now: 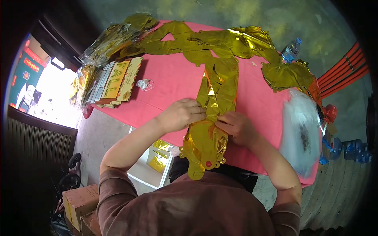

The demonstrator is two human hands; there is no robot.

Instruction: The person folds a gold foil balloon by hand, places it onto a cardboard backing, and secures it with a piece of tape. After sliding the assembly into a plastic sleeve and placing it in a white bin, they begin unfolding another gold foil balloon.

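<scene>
Indoors, pink-covered table (169, 82), concrete floor (220, 13).

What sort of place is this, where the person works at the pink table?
Probably a small workshop or packing room: many flat gold foil pieces lie across the pink-covered table, with printed "FALL" packs stacked on it and cardboard boxes nearby.

From far away, I saw a little water bottle (290, 51) with a blue cap by the far right edge of the pink counter (169, 80). Long red bars (341, 72) were to the right of it. I saw big blue jugs (355, 150) lower down on the right, brown boxes (81, 200) at the bottom left, and a bright doorway (59, 96) on the left.
</scene>
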